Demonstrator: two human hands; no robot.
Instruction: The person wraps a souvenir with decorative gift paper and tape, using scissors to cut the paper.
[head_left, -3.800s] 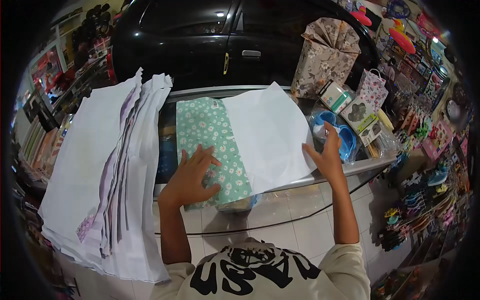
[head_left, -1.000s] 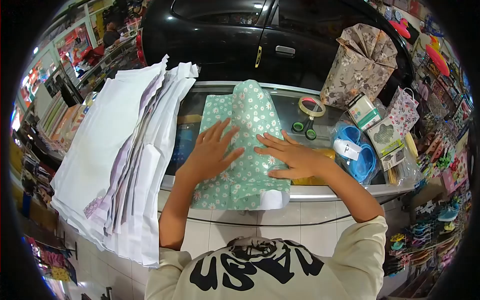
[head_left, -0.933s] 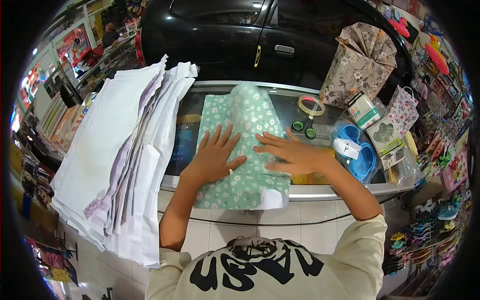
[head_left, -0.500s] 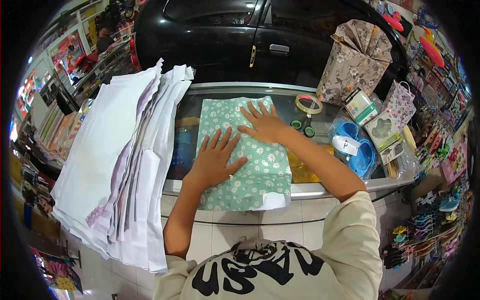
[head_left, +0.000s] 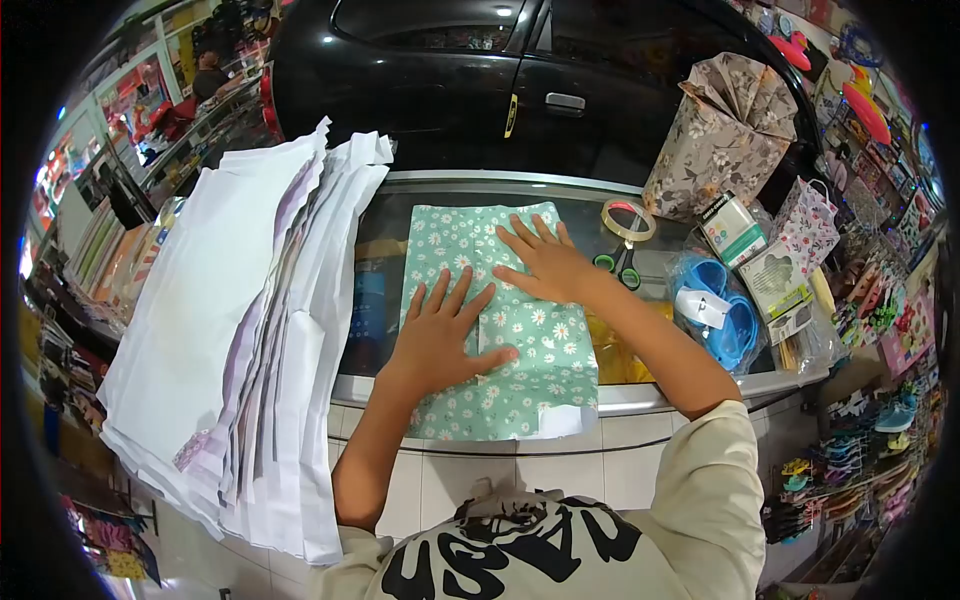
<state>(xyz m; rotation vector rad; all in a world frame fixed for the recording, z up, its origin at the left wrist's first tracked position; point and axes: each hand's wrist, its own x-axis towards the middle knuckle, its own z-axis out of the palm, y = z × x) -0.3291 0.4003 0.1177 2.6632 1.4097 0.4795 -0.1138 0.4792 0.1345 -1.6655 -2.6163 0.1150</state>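
A sheet of green daisy-print wrapping paper (head_left: 510, 395), apparently folded, lies on the glass counter. Its lower edge overhangs the counter's front, and a white patch shows at the bottom right corner. My left hand (head_left: 435, 340) rests palm down on the paper's left half, fingers spread. My right hand (head_left: 548, 265) presses flat near the upper right, fingers also apart. A vertical crease runs between the hands. Just right of the paper are a roll of tape (head_left: 651, 225) and scissors (head_left: 625, 262) with black and green handles, the blades lying across the roll.
Large white-backed paper sheets (head_left: 210, 290) are stacked at the left, overhanging the front. On the right are blue clog-like shoes (head_left: 735, 330) in plastic, small boxes (head_left: 733, 230) and a floral-wrapped package (head_left: 720, 150). A black car (head_left: 430, 105) stands behind the counter (head_left: 640, 398).
The whole view has shifted slightly, so the counter items appear lower and to the right. Both hands stay flat on the paper, with my left thumb stretched farther out.
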